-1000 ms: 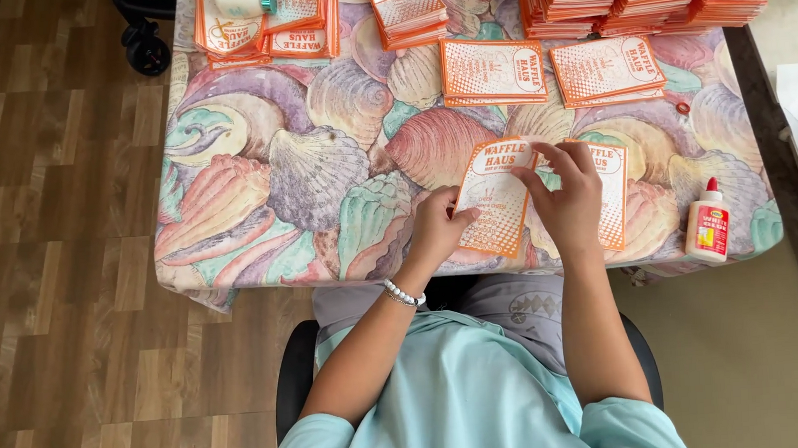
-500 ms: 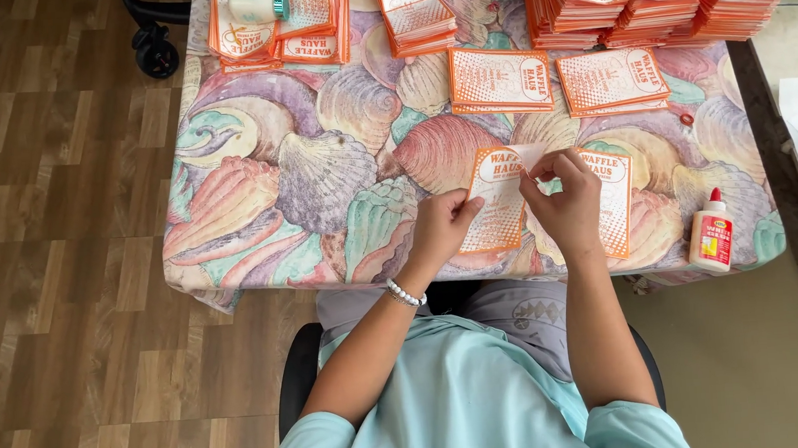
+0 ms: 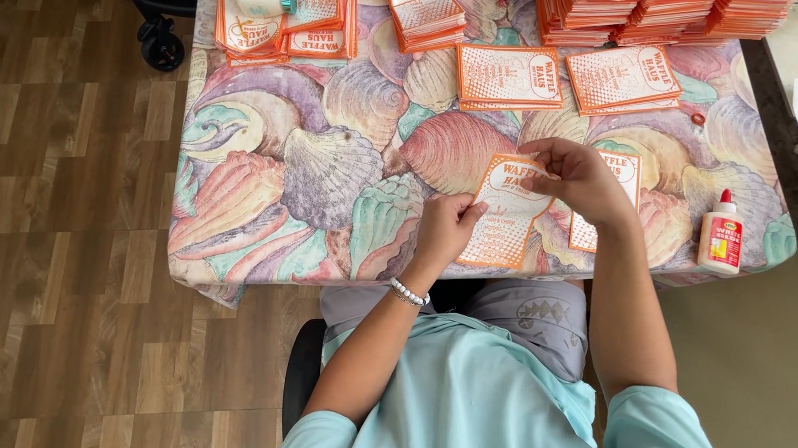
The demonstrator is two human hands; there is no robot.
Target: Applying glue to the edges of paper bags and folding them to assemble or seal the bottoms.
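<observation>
A worktop [image 3: 320, 164] draped in pastel seashell-print cloth stands on brown wood-plank flooring [image 3: 56, 276], a black wheeled chair base [image 3: 162, 44] beyond.

An orange-and-white paper sleeve [image 3: 503, 212] with a scalloped orange border and dotted lower half is held tilted just above the table's near edge, right of its middle, its printed face up, top end leaning right, bottom end toward the edge.
</observation>
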